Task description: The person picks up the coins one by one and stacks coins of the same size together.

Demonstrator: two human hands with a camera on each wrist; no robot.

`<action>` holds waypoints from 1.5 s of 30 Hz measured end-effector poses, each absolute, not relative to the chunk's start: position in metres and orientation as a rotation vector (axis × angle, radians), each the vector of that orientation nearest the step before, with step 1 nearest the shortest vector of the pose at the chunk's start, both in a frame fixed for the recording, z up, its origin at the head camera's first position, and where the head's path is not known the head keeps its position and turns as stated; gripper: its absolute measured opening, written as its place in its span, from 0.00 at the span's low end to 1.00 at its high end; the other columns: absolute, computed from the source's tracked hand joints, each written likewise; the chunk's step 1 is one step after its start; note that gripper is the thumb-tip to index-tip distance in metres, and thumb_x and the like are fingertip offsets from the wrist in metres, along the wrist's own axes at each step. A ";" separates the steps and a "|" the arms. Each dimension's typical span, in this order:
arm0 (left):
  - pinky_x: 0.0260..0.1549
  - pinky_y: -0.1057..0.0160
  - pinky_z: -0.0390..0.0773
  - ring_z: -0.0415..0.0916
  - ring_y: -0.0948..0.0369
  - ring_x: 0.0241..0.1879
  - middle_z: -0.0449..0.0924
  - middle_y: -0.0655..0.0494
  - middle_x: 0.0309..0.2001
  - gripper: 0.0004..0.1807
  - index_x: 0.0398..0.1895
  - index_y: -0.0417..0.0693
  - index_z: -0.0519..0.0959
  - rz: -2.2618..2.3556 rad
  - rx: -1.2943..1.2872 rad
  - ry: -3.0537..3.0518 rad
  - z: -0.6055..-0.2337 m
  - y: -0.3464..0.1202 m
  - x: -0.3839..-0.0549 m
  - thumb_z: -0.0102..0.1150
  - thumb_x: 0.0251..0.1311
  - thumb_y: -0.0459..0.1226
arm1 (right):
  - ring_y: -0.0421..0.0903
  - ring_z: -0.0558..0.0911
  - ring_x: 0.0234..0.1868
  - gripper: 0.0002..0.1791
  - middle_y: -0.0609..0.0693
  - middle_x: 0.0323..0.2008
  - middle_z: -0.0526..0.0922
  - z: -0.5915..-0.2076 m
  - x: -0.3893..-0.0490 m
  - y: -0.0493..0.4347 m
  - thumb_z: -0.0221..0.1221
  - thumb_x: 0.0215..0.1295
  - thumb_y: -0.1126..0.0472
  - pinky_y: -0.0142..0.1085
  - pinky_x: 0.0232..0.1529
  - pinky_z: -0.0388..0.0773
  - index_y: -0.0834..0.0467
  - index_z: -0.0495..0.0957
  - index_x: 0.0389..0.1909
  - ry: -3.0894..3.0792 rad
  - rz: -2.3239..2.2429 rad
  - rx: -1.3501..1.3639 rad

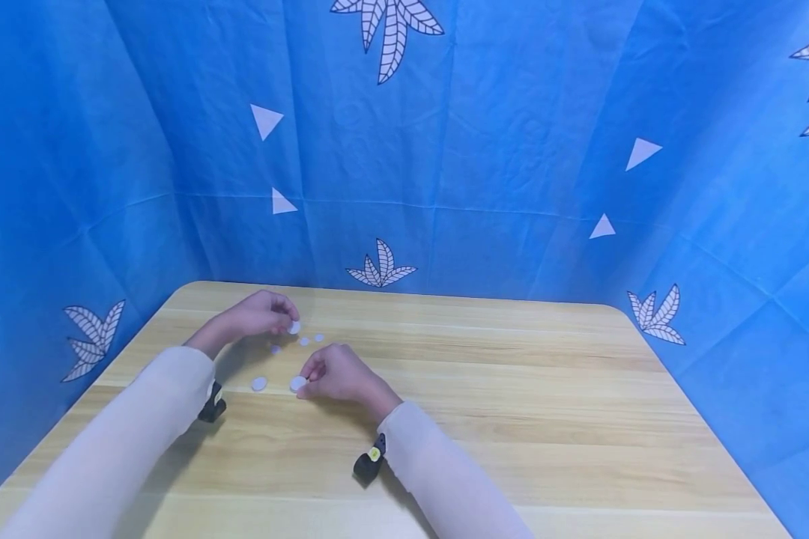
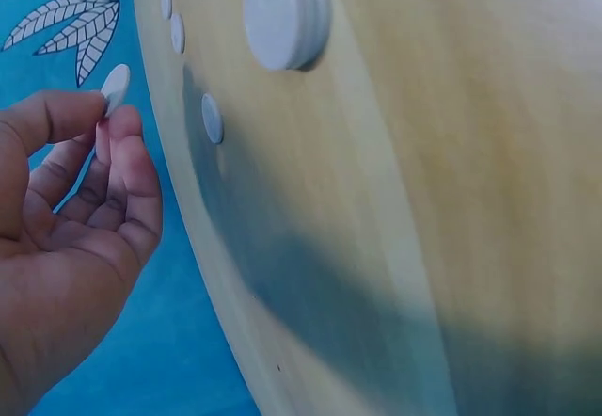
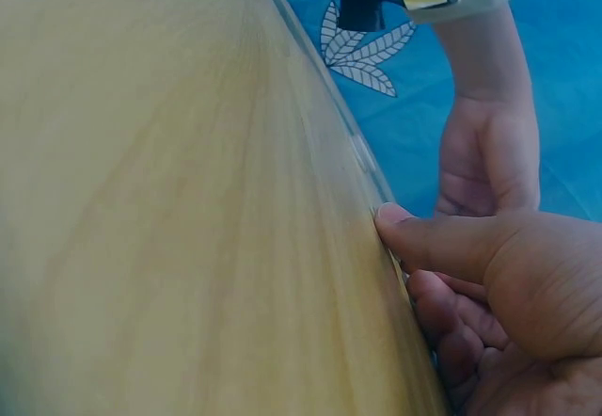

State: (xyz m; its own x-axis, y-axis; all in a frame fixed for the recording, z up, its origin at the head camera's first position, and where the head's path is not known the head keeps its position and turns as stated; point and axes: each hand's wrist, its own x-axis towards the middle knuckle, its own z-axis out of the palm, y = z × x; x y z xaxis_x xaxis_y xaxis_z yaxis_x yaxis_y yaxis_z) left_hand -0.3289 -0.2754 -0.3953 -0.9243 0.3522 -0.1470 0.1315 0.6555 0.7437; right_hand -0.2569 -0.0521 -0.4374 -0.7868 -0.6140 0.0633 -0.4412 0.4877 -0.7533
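Note:
In the head view my left hand [image 1: 259,314], raised over the table's far left, pinches a white disc [image 1: 294,328] between thumb and fingertips. The left wrist view shows this disc [image 2: 116,88] tilted at the fingertips, off the tabletop. Nearer to me, my right hand [image 1: 340,374] holds another white disc [image 1: 298,384] between thumb and fingers, low over the wood. In the right wrist view that disc is hidden beyond the thumb [image 3: 442,242]. Left of it lies a round white piece [image 1: 259,384]; the left wrist view shows a thick, layered round piece [image 2: 287,16].
Small white discs lie between the hands: one on the left [image 1: 276,349], one in the middle [image 1: 304,341] and one on the right [image 1: 319,337]. The wooden table [image 1: 512,404] extends to the right. A blue patterned cloth [image 1: 499,150] hangs behind and beside it.

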 end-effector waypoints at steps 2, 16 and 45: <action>0.38 0.57 0.76 0.74 0.54 0.36 0.78 0.48 0.35 0.11 0.44 0.39 0.77 1.123 0.414 2.601 -0.395 -0.276 -0.325 0.54 0.57 0.32 | 0.33 0.76 0.28 0.11 0.37 0.23 0.79 -0.438 -0.257 -0.052 0.74 0.45 0.56 0.25 0.32 0.74 0.53 0.83 0.29 2.522 -1.179 -0.909; 0.30 0.58 0.75 0.73 0.54 0.30 0.77 0.48 0.29 0.10 0.41 0.39 0.79 1.165 0.508 2.515 -0.399 -0.272 -0.295 0.56 0.55 0.30 | 0.33 0.78 0.29 0.12 0.37 0.25 0.80 -0.436 -0.254 -0.051 0.74 0.46 0.56 0.25 0.33 0.75 0.53 0.83 0.31 2.502 -1.202 -0.883; 0.29 0.57 0.78 0.75 0.52 0.30 0.79 0.44 0.31 0.10 0.40 0.34 0.77 1.301 0.479 2.393 -0.410 -0.266 -0.248 0.56 0.53 0.27 | 0.34 0.77 0.28 0.12 0.38 0.24 0.80 -0.437 -0.255 -0.052 0.74 0.46 0.57 0.26 0.32 0.74 0.54 0.83 0.31 2.514 -1.200 -0.901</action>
